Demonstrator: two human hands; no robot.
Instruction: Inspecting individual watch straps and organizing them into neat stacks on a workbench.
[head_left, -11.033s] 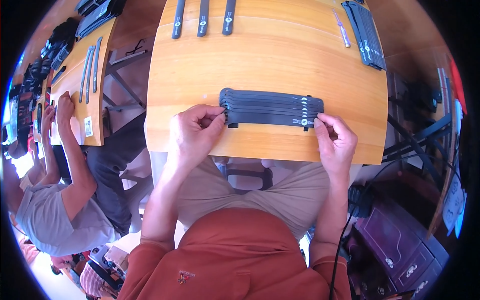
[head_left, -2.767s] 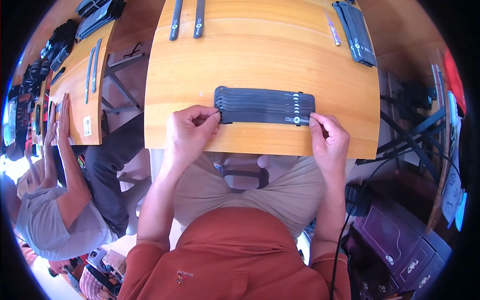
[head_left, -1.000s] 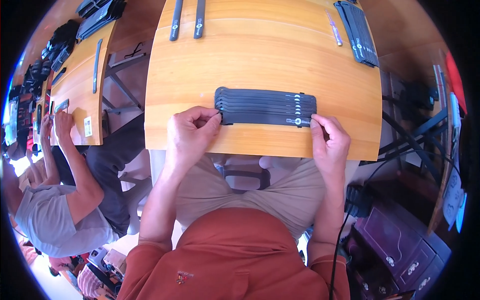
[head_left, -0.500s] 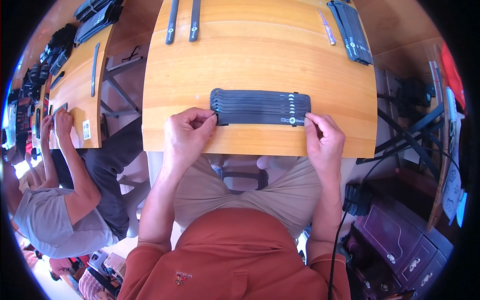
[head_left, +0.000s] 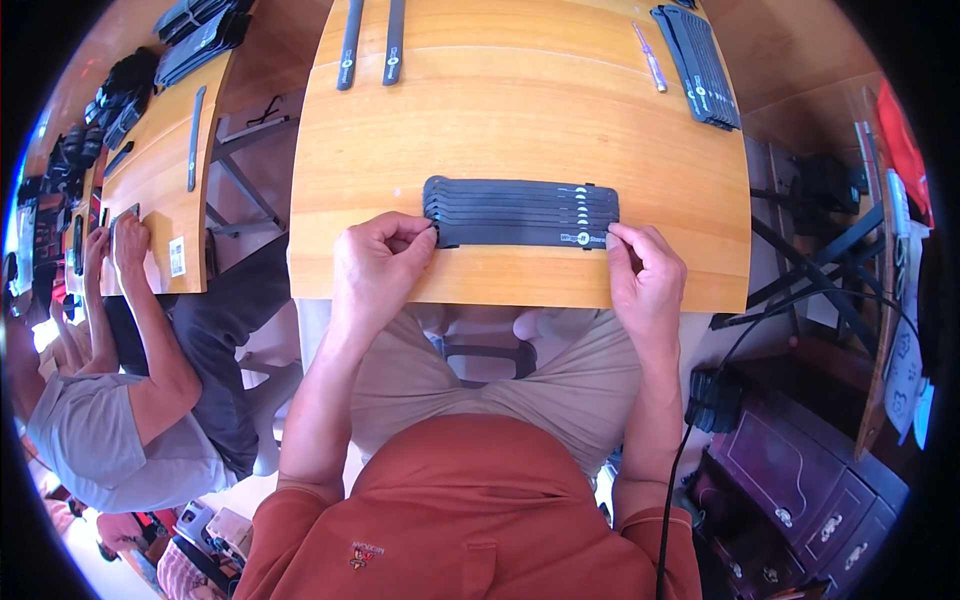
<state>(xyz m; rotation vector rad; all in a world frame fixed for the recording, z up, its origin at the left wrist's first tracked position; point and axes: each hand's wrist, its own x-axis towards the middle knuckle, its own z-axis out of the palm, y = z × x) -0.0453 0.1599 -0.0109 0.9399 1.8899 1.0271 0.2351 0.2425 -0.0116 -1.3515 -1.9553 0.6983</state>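
A fanned stack of dark grey storage straps [head_left: 510,212] lies on the wooden table [head_left: 520,120] in front of me, each strap overlapping the one behind it. White print shows near their right ends. My left hand [head_left: 385,255] pinches the left end of the nearest strap, thumb against index finger. At the other end my right hand [head_left: 645,268] has thumb and forefinger closed on that strap's corner, the other fingers curled. Both wrists rest around the table's front edge.
Two loose straps [head_left: 394,45] lie at the far left of my table. A screwdriver [head_left: 650,58] and another strap stack [head_left: 697,70] are at the far right. To my left, a person in grey [head_left: 110,430] works at a neighbouring table [head_left: 190,240]. A black cable [head_left: 678,470] hangs by my right arm.
Both hands keep their pinch on the nearest strap, with almost no movement. The whole view has shifted slightly.
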